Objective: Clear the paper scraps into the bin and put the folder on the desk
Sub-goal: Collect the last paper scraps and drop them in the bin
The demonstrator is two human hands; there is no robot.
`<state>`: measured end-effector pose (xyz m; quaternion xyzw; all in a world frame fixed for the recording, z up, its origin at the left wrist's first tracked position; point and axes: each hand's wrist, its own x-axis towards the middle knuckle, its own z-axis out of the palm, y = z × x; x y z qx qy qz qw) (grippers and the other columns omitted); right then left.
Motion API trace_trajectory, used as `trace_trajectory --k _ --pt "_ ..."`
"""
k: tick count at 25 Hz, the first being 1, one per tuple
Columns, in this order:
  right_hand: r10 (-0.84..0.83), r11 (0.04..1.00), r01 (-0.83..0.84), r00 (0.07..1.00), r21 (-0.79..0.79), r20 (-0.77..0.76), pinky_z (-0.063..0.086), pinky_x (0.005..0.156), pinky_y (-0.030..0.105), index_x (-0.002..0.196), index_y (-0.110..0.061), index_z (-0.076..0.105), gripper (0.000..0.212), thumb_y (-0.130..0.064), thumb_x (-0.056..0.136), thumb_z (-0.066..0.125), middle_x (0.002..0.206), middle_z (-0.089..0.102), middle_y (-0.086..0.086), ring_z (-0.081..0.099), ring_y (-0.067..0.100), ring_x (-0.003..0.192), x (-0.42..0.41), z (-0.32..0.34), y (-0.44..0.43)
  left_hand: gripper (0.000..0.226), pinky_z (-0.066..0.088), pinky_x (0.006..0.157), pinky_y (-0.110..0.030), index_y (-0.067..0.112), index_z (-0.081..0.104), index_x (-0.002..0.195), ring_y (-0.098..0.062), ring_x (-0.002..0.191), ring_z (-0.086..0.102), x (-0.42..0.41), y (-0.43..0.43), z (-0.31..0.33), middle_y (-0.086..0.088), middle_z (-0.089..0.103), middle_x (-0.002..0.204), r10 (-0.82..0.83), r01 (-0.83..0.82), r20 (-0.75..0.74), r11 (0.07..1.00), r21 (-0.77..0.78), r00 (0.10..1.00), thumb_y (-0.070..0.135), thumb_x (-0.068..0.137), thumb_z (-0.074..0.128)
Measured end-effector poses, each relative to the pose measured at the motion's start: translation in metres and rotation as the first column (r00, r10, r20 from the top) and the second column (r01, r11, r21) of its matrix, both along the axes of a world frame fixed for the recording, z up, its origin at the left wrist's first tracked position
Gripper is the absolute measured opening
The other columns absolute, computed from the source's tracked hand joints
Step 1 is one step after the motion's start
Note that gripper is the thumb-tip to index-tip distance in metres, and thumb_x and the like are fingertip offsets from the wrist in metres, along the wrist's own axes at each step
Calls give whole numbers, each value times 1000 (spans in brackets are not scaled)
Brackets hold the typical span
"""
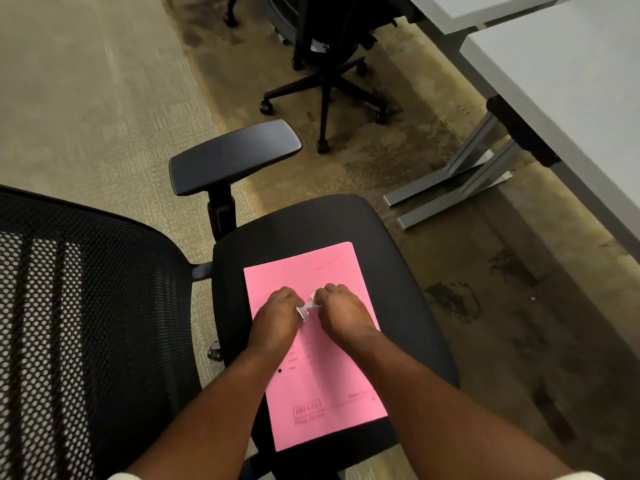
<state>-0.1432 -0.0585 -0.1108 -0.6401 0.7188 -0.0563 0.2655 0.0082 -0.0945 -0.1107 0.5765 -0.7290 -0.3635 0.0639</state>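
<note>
While the pink folder lies on the chair seat, both hands clutch paper scraps.

Black office chair up close, padded seat facing up, mesh backrest at left, flat armrest raised on its post. Second black chair farther back on a five-star base with castors. Grey metal legs planted on stained, worn carpet; paler carpet to the left.
</note>
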Motion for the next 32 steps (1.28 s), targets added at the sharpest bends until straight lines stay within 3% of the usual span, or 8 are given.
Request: trace_trajectory --k 4,9,13,16,19,23,28,32 --pt "-73 997 73 997 -15 25 49 73 34 112 -14 67 29 -1 91 52 107 66 4 53 21 93 -1 26 20 19 54 78 -34 23 65 84 -16 85 65 1 10 25 7 66 91 66 -66 -2 997 30 998 12 96 55" --pt "-201 968 203 979 -148 24 50 74 31 114 -15 69 26 -3 93 61 111 67 1 58 22 99 -2 94 56 25 35 71 -7 20 69 102 -3 93 51 -3 28 91 14 58 104 -89 88 -2 992 -87 996 5 95 50" --pt "-279 929 269 960 -254 0 49 70 28 112 -19 68 19 -11 96 63 109 65 -3 54 16 94 -5 151 93 19 38 66 0 21 68 106 -6 95 61 -13 49 147 16 61 99 -93 89 -36 992 -93 995 7 96 60" --pt "-347 882 324 938 -341 -7 35 63 25 105 -18 69 14 -10 94 66 100 63 -2 50 14 84 -5 194 126 20 54 83 -17 19 70 111 -12 101 66 -22 71 193 8 68 108 -170 166 -5 970 -179 986 9 94 66" --pt "-405 834 368 914 -411 -4 36 63 26 100 -18 68 11 -11 92 70 97 64 -1 44 12 80 -7 229 157 23 56 91 -29 15 71 114 -16 103 66 -28 91 234 -1 68 116 -307 302 35 900 -315 951 7 92 66" --pt "-463 774 411 886 -481 11 50 68 34 101 -13 70 9 -12 91 71 98 66 4 55 21 83 -11 271 205 22 55 88 -28 13 72 112 -18 101 66 -44 125 272 -3 69 117 -426 389 -9 834 -391 905 6 93 63" --pt "-566 690 469 824 -552 -8 48 69 35 99 -12 71 10 -9 89 70 94 66 6 55 21 81 -25 294 271 21 30 71 0 19 71 114 4 88 54 -70 177 286 4 69 118 -488 435 -61 823 -366 871 11 98 59" --pt "-655 621 537 756 -571 -2 48 69 44 92 -11 68 6 -8 86 69 88 62 9 55 29 79 -44 300 348 22 38 77 -10 13 72 113 -9 101 61 -101 239 287 3 67 119 -632 574 -54 733 -365 773 8 95 61"
